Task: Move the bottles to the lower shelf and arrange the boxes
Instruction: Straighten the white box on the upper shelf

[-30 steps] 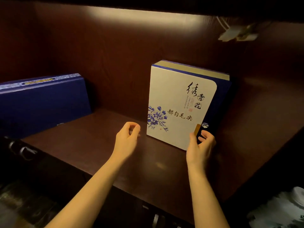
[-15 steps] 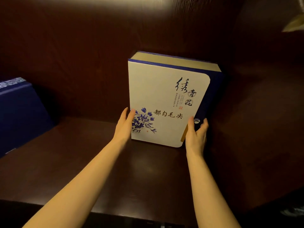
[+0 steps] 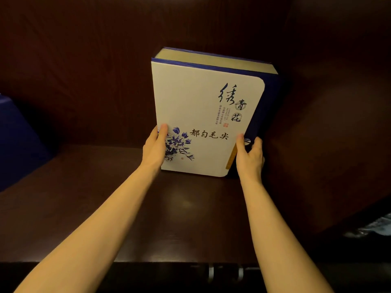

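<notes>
A white and blue tea box (image 3: 203,106) with black script and a blue flower print stands upright on the dark wooden shelf (image 3: 118,199), close to the back wall and the right side wall. My left hand (image 3: 155,148) grips its lower left edge, thumb on the front face. My right hand (image 3: 249,157) holds its lower right edge by the blue spine. No bottles are in view.
A dark blue box (image 3: 14,142) sits at the far left of the same shelf. Metal cabinet handles (image 3: 224,271) show below the shelf's front edge. Something pale with a pattern (image 3: 376,227) lies low at the right.
My left hand reached in from the open shelf and took the box's left edge. The right hand stayed on the right edge. The view moved closer and to the right.
</notes>
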